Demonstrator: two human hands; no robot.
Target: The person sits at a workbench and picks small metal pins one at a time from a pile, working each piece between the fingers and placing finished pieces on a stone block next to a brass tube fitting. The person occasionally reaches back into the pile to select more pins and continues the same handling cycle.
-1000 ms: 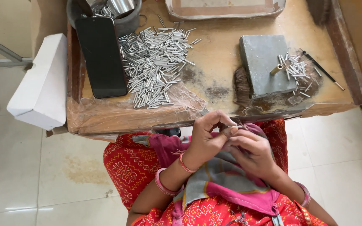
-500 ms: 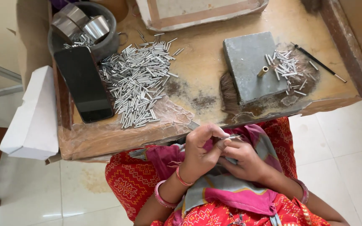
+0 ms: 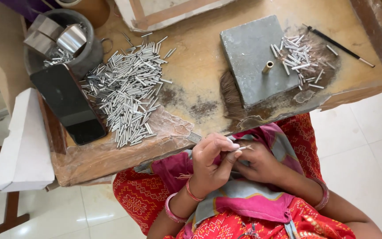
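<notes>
My left hand [image 3: 211, 160] and my right hand [image 3: 257, 163] meet over my lap, just below the front edge of the low wooden table [image 3: 200, 88]. Together they pinch a thin, pale, stick-like piece [image 3: 242, 148] between the fingertips; the left thumb and forefinger close on its end. A big heap of small silver metal tubes [image 3: 129, 97] lies on the table to the left. A grey square block [image 3: 255, 57] with a short brass peg [image 3: 267, 67] stands to the right, with a smaller pile of tubes [image 3: 299, 59] beside it.
A black phone [image 3: 69, 104] lies at the table's left edge next to a dark metal pot [image 3: 74, 48] holding shiny pieces. A thin black brush [image 3: 339, 45] lies far right. A white block [image 3: 23, 141] sits left of the table. A framed board [image 3: 164, 11] lies at the back.
The view has shifted and closed in on the table. My hands stay together over my lap, and the thin piece now shows between the fingertips.
</notes>
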